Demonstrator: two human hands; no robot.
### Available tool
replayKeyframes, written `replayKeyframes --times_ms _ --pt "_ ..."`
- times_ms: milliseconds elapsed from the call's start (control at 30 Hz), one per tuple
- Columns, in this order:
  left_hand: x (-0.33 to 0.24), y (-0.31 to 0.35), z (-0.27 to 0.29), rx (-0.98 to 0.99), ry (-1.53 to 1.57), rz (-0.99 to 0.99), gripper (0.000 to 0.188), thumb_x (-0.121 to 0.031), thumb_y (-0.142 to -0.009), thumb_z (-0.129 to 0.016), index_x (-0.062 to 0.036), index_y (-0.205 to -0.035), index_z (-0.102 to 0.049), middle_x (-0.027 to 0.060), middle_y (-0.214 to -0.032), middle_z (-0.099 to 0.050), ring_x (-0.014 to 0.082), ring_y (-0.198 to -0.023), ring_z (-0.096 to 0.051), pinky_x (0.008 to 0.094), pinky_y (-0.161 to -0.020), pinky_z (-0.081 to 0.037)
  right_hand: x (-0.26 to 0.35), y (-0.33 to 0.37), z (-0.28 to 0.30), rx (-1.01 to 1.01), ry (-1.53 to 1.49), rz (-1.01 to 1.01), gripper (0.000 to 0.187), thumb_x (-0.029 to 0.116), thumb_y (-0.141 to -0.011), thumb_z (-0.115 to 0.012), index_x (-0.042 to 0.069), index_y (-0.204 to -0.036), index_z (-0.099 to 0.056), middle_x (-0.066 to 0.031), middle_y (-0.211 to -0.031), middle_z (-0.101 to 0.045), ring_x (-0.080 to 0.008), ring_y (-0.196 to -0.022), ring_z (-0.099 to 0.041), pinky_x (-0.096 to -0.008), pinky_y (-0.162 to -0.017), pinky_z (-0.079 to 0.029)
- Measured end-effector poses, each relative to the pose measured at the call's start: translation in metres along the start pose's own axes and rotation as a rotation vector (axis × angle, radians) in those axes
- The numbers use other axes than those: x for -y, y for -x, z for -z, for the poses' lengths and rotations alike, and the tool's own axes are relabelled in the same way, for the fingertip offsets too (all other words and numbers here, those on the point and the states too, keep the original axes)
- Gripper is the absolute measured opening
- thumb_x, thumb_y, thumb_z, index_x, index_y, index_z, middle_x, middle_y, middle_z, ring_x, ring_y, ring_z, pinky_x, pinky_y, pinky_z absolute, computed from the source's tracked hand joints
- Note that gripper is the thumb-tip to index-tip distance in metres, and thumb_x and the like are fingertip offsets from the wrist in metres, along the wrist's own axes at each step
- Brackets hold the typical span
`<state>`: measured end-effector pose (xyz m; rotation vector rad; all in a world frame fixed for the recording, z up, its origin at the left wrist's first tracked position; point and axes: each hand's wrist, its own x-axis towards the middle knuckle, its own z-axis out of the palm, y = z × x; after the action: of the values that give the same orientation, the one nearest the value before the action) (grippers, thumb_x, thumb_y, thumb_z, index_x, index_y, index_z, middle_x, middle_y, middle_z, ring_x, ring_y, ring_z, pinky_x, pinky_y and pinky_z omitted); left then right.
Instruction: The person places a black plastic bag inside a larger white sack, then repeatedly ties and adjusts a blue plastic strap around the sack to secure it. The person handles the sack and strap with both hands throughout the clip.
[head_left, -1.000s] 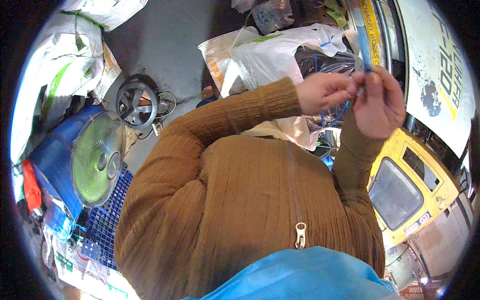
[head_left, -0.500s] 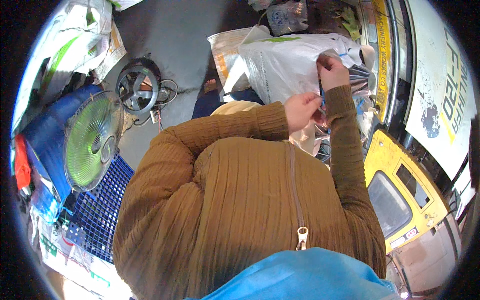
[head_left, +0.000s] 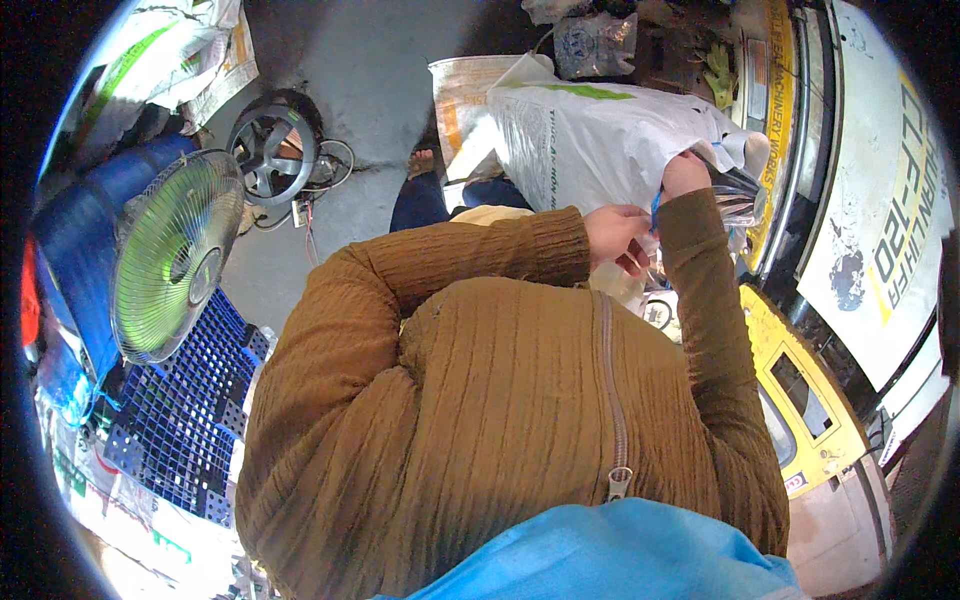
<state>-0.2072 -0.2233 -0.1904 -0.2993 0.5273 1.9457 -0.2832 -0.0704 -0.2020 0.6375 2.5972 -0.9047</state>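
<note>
A white plastic sack (head_left: 590, 140) with a green mark lies in front of me, its mouth turned to the right. Shiny dark and clear plastic (head_left: 738, 196) shows at that mouth. My right hand (head_left: 686, 174) is at the sack's edge; its fingers are hidden behind the wrist and the white plastic. My left hand (head_left: 614, 236) is just left of my right wrist, fingers curled and thumb toward a thin blue strip (head_left: 656, 210). What its fingertips hold is too small to make out.
Yellow-edged machinery with a yellow door panel (head_left: 808, 385) stands close on my right. To the left are a green fan (head_left: 180, 257), a blue drum (head_left: 85, 225), a blue plastic grid (head_left: 185, 400) and a black wheel (head_left: 272, 153) with cables on the grey floor.
My right hand has moved from pinching the sack's edge to behind it, so its fingers are now hidden. The sack's mouth has shifted right. My left hand has moved slightly down, fingers still curled.
</note>
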Motion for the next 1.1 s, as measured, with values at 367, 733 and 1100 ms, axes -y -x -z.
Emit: replayKeyframes --times_ms 367,733,1100 --pt "0.012 -0.021 -0.002 -0.052 0.169 -0.153 0.022 -0.019 -0.093 -0.040 0.0017 -0.091 -0.049 0.0113 -0.083 -0.056 0.0221 -0.075 -0.060 0.0332 -0.071 -0.051 0.011 -0.007 0.019 -0.044 0.381 0.111 0.022 0.015 -0.073 -0.055 0.005 -0.091 -0.062 -0.0143 -0.090 -0.063 -0.0334 -0.087 -0.058 -0.0361 -0.076 -0.044" --pt "-0.005 -0.013 0.003 -0.081 0.103 -0.101 0.025 -0.022 -0.093 -0.038 0.0006 -0.096 -0.048 0.0130 -0.079 -0.057 0.0225 -0.066 -0.060 0.0360 -0.060 -0.053 0.000 -0.019 0.010 0.085 0.130 0.225 0.021 0.012 -0.074 -0.054 0.003 -0.091 -0.061 -0.0164 -0.090 -0.062 -0.0335 -0.089 -0.058 -0.0359 -0.076 -0.045" --pt "-0.008 -0.017 0.015 0.019 0.206 -0.152 0.023 -0.023 -0.093 -0.039 -0.0007 -0.093 -0.046 0.0142 -0.083 -0.058 0.0263 -0.069 -0.063 0.0377 -0.062 -0.054 0.001 -0.026 0.016 0.323 0.096 0.126 0.021 0.011 -0.074 -0.055 0.002 -0.093 -0.060 -0.0163 -0.091 -0.061 -0.0329 -0.092 -0.057 -0.0360 -0.078 -0.045"
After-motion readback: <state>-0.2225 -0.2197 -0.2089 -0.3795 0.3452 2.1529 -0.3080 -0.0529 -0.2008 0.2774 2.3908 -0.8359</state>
